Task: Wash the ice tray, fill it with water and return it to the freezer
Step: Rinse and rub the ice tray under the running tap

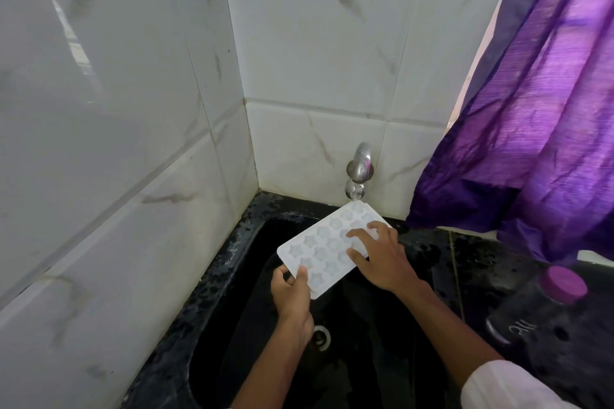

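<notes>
Step in hand: wash stage.
- Ice tray [327, 244] held over black sink [375, 365], cavities up, far end just below tap [360, 159]. Thin stream appears to land on far end.
- Left hand [292, 292] grips near corner: thumb on top, fingers curled underneath.
- Right hand [382, 259] lies on cavities, fingers spread and slightly bent, gripping nothing; likely rubbing.

Next move calls for: working fingers across remaining cavities, rinsing, then levelling tray under stream to fill. Keep left grip firm; wet plastic likely slippery.
</notes>
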Tool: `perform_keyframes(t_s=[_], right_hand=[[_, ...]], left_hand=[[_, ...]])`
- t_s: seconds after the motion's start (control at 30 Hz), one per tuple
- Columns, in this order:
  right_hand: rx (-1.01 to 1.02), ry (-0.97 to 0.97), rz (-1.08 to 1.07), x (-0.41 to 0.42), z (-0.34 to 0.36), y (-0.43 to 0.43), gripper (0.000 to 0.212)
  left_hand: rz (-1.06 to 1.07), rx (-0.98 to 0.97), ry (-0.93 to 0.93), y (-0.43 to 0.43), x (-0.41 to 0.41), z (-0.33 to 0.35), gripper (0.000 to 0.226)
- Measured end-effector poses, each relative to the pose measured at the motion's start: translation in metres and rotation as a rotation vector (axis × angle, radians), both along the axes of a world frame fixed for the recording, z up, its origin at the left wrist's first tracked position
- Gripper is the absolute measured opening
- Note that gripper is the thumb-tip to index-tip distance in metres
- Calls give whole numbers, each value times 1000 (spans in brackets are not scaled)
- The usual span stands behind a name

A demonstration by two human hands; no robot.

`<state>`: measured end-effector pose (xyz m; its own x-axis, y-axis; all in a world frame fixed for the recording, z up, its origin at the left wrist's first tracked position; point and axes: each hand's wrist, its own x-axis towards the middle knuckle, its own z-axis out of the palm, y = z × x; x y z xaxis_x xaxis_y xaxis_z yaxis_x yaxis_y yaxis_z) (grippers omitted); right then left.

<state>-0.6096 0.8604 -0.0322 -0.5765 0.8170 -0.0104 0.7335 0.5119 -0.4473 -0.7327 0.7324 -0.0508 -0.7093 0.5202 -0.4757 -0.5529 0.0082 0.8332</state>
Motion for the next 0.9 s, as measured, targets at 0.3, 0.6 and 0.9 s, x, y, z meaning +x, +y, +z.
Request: perform_keyframes(t_s=[0.3,0.6,0.9], right_hand=[[-76,-143,30,-6,9,1,43],[-99,-174,27,-12,18,-8,45],[-91,-170,-39,-19,14,-20,50]], left_hand=[[-17,9,11,-3,4,8,13],[2,3,32,-8,6,11,15],[9,-29,32,-10,16,9,16]])
